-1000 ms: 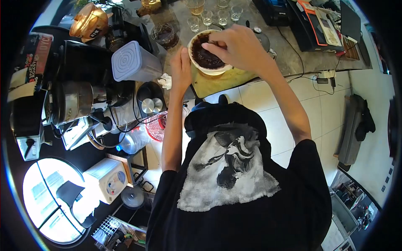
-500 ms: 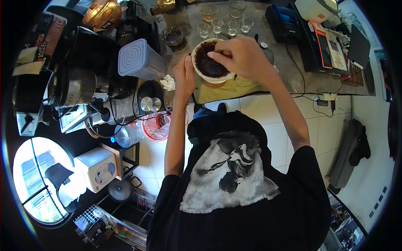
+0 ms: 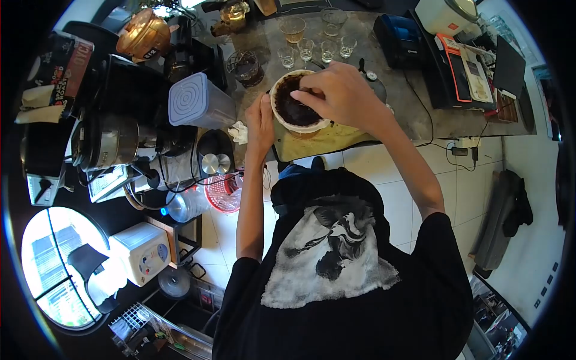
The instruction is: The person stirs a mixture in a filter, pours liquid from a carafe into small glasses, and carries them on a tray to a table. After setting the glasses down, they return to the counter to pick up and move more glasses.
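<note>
A pale round coffee dripper with dark wet coffee grounds inside stands on a yellow-green cloth. My left hand is closed against its left rim, fingers together and pointing away from me. Over the grounds, my right hand is pinched, its thumb and fingertips reaching down into the dripper. Whatever those fingers hold is hidden behind the hand. Amber glass shows just below the dripper's near edge. Beside my left wrist lies a crumpled white tissue.
Several small glasses and two larger glasses stand behind the dripper. To its left are a dark-filled glass and a lidded plastic container. A black printer and a hanging cable are at right.
The view has tilted, so the table and dripper sit slightly lower in the picture. My right hand has shifted slightly within the dripper; my left hand stays at its rim.
</note>
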A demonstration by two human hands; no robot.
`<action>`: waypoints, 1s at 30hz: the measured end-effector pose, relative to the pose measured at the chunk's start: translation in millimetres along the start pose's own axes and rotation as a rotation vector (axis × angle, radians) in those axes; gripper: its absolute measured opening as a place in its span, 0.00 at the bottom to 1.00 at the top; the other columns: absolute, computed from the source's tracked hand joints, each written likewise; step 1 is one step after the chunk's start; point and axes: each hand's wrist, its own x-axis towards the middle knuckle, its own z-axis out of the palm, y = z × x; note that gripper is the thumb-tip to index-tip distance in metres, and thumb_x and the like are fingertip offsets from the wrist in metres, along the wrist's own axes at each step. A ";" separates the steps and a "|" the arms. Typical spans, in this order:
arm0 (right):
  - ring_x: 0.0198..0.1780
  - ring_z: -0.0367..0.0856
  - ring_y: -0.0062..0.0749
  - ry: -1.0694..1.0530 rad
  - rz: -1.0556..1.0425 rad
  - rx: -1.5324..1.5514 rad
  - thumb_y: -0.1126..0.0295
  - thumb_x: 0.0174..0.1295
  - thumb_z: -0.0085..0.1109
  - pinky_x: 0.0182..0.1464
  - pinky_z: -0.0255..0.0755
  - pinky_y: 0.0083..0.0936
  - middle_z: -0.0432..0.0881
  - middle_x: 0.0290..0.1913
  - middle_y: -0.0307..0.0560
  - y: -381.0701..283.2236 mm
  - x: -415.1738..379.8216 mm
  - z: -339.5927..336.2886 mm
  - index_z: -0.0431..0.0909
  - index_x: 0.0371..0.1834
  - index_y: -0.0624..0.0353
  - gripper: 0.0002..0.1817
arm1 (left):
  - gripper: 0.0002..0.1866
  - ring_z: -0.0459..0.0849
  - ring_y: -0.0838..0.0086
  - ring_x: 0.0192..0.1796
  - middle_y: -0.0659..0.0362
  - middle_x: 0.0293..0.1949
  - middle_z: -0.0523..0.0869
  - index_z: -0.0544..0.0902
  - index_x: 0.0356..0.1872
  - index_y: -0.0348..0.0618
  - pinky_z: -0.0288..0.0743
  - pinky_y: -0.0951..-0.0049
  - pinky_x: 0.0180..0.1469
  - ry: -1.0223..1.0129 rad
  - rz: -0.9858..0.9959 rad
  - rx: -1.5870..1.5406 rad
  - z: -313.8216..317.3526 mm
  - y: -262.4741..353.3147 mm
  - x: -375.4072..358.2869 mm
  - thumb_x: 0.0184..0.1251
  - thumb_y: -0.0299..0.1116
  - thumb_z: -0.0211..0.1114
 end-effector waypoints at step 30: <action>0.29 0.83 0.48 -0.038 0.438 -0.298 0.59 0.61 0.65 0.40 0.75 0.40 0.83 0.22 0.48 -47.4 -4.6 2.1 0.86 0.28 0.57 0.13 | 0.19 0.69 0.46 0.29 0.41 0.26 0.72 0.73 0.34 0.32 0.65 0.57 0.35 -0.325 0.034 0.061 -20.0 3.5 31.1 0.82 0.37 0.45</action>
